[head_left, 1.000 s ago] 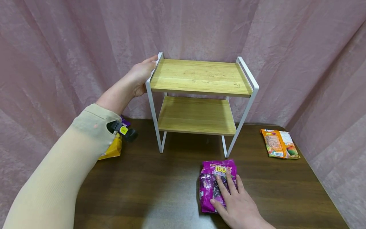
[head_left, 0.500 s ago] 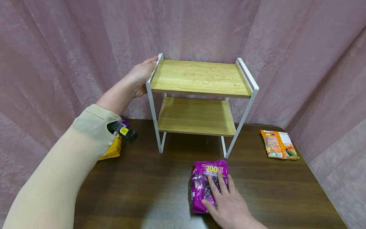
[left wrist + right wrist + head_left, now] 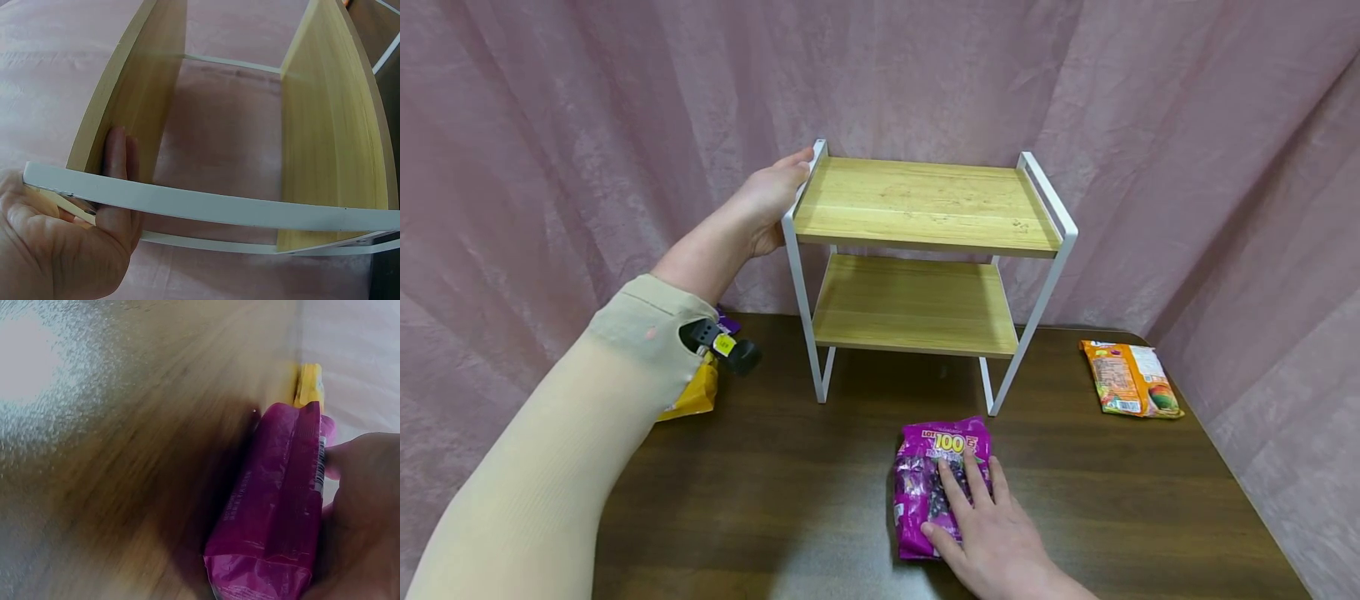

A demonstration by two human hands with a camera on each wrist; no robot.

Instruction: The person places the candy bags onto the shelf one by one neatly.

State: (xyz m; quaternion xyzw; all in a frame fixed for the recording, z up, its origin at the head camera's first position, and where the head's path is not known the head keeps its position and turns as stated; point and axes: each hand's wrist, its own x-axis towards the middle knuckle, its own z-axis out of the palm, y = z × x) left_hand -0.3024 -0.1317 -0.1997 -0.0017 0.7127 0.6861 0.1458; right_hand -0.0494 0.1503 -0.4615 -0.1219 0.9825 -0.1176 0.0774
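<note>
A two-tier shelf (image 3: 917, 204) with light wooden boards and white metal side frames stands on the dark table. My left hand (image 3: 772, 200) grips the left side frame at the top board; in the left wrist view its fingers (image 3: 117, 153) reach past the white bar under that board. In front of the shelf a purple candy bag (image 3: 917, 500) printed "LOT 100" lies flat. My right hand (image 3: 992, 533) rests on its right part with the fingers spread and straight, hiding some of the print. The right wrist view shows the bag's side (image 3: 269, 494) close up.
An orange bag (image 3: 1131, 379) with a fruit picture lies near the table's right edge. A yellow bag (image 3: 698, 390) and a purple package (image 3: 727, 323) sit at the left, partly hidden by my sleeve. Pink curtains (image 3: 925, 75) hang behind the table.
My right hand and the purple candy bag under it have slid left across the table, more slowly in the last half second. The left hand stays on the shelf.
</note>
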